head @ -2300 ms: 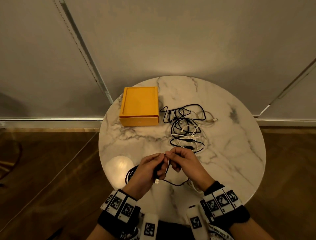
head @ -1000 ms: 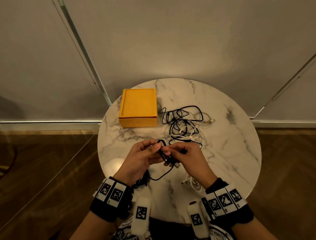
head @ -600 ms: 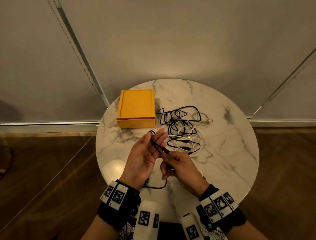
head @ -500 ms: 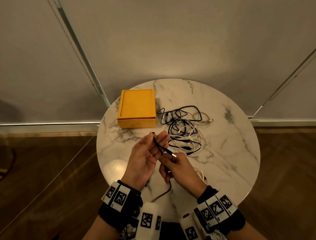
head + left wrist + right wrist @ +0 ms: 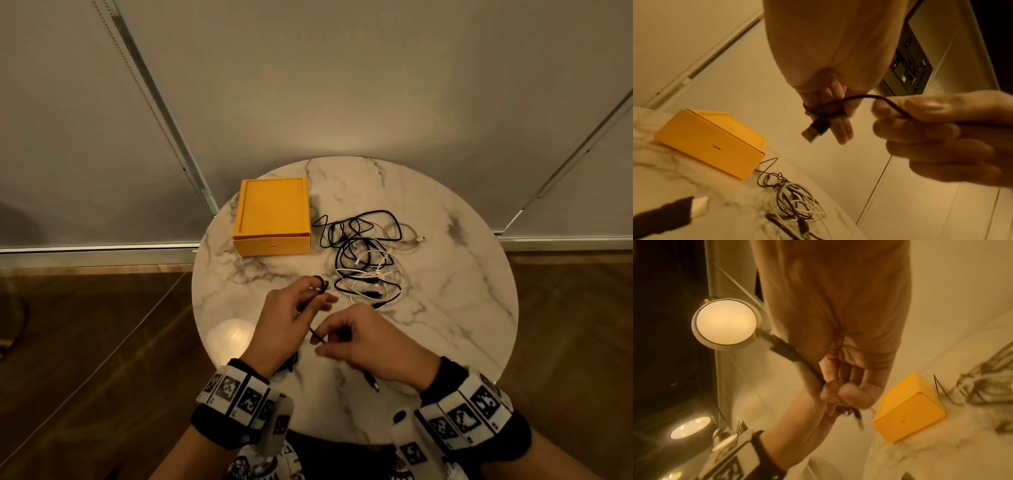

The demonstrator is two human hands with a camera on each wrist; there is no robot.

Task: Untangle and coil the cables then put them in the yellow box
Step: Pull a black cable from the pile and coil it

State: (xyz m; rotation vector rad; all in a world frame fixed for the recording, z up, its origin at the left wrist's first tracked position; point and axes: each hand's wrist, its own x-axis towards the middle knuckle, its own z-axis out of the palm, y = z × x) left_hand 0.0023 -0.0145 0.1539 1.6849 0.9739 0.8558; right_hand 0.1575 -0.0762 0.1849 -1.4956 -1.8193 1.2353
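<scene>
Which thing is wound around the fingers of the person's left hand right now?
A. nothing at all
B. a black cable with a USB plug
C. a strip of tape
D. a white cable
B: in the left wrist view the black cable loops around the left hand fingers, its USB plug hanging below.

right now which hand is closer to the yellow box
Left. The left hand sits just in front of the yellow box, near its front wall. The right hand is farther back toward the person and off to the right.
</scene>
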